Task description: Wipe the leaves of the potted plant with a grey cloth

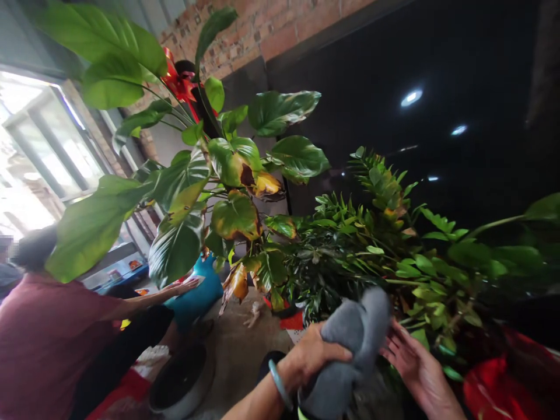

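My left hand [315, 353], with a pale bangle at the wrist, grips a soft grey thing that looks like a plush slipper [345, 326] with crossed bands. The thumb lies over its front, and its upper right end is smeared by motion. Close to the slipper's right side is my right hand [415, 361], its fingers stretched and apart. Whether those fingertips touch the slipper I cannot tell. A bit of yellow-green [303, 413] shows under the slipper at the bottom edge.
A tall broad-leaved plant [236, 216] with browned leaves rises ahead, and lower green plants [345, 251] stand by a dark glossy panel [437, 70]. At left a person in a pink shirt [52, 344] sits near a dark tub [181, 373]. Red wrapping [503, 385] lies at right.
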Action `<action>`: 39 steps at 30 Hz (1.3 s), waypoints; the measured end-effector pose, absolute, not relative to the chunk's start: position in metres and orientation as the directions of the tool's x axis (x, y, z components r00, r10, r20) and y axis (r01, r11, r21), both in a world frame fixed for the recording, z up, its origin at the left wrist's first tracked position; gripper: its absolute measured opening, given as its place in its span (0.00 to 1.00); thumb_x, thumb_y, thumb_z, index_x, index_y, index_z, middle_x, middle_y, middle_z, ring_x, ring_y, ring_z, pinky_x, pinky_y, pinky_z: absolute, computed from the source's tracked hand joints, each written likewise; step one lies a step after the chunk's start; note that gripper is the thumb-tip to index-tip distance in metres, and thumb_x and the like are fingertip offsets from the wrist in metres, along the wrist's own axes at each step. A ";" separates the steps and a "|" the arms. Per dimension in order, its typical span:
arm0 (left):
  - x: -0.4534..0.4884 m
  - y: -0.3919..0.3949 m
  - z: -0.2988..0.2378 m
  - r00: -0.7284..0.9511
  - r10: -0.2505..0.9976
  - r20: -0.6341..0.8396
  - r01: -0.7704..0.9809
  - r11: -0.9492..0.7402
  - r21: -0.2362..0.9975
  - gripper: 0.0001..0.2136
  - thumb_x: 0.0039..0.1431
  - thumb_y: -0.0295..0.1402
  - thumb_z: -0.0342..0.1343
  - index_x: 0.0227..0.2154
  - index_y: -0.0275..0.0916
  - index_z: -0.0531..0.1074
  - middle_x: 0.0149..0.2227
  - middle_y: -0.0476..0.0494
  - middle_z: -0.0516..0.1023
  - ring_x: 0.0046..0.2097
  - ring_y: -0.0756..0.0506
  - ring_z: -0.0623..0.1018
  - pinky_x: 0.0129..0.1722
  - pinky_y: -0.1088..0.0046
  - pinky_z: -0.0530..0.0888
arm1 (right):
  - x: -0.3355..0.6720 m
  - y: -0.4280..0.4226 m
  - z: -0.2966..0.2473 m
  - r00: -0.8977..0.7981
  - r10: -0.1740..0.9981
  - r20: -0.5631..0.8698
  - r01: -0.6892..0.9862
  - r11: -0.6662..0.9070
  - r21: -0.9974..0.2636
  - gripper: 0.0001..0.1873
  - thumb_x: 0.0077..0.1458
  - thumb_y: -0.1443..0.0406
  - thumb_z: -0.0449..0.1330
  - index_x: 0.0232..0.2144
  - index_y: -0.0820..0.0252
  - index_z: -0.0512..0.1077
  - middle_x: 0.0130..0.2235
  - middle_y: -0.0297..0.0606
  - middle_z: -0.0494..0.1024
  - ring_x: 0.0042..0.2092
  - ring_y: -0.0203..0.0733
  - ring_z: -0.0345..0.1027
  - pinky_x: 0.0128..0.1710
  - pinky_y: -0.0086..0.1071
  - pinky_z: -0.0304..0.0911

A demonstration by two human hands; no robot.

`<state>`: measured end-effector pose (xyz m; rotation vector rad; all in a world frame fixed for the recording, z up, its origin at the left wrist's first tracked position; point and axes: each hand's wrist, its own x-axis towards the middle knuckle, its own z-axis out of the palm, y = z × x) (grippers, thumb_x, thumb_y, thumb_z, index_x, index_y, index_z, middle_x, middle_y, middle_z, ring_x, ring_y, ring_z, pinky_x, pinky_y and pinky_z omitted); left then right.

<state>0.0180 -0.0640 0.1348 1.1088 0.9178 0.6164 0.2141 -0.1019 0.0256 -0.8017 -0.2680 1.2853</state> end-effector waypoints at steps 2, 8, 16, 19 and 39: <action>0.013 -0.069 0.139 0.564 0.769 -0.302 0.004 0.362 0.932 0.21 0.23 0.34 0.72 0.28 0.37 0.81 0.27 0.44 0.80 0.32 0.42 0.76 0.36 0.66 0.73 | 0.216 -0.102 0.023 0.289 0.925 -0.248 -0.747 0.056 -0.663 0.18 0.39 0.49 0.66 0.32 0.49 0.80 0.41 0.42 0.83 0.46 0.60 0.73 0.49 0.55 0.63; 0.015 -0.036 0.191 0.426 0.905 0.001 -0.246 0.114 0.963 0.24 0.26 0.37 0.72 0.33 0.35 0.79 0.29 0.45 0.80 0.30 0.46 0.75 0.34 0.71 0.73 | 0.215 -0.102 0.030 0.324 0.907 -0.269 -0.732 0.060 -0.679 0.19 0.39 0.49 0.67 0.33 0.48 0.81 0.41 0.41 0.83 0.41 0.54 0.74 0.41 0.48 0.67; 0.002 -0.069 0.128 0.577 0.737 -0.352 0.089 0.371 0.924 0.19 0.24 0.31 0.70 0.28 0.35 0.81 0.26 0.48 0.79 0.31 0.44 0.75 0.35 0.69 0.71 | 0.218 -0.105 0.023 0.326 0.914 -0.241 -0.712 0.070 -0.699 0.21 0.44 0.50 0.66 0.39 0.49 0.80 0.44 0.41 0.83 0.45 0.56 0.74 0.43 0.48 0.67; -0.007 -0.059 0.167 0.570 0.808 -0.150 -0.082 0.237 0.968 0.22 0.26 0.34 0.71 0.32 0.35 0.79 0.28 0.48 0.79 0.31 0.46 0.75 0.34 0.72 0.71 | 0.219 -0.105 0.022 0.317 0.919 -0.234 -0.713 0.068 -0.698 0.22 0.45 0.48 0.65 0.41 0.49 0.79 0.46 0.42 0.82 0.46 0.55 0.73 0.45 0.49 0.66; 0.021 -0.017 0.201 0.292 0.957 0.005 -0.185 0.051 0.981 0.21 0.29 0.33 0.69 0.33 0.34 0.78 0.28 0.46 0.79 0.28 0.47 0.73 0.31 0.71 0.70 | 0.217 -0.106 0.029 0.328 0.915 -0.236 -0.740 0.093 -0.666 0.21 0.43 0.49 0.64 0.39 0.50 0.79 0.43 0.44 0.82 0.44 0.56 0.72 0.45 0.52 0.65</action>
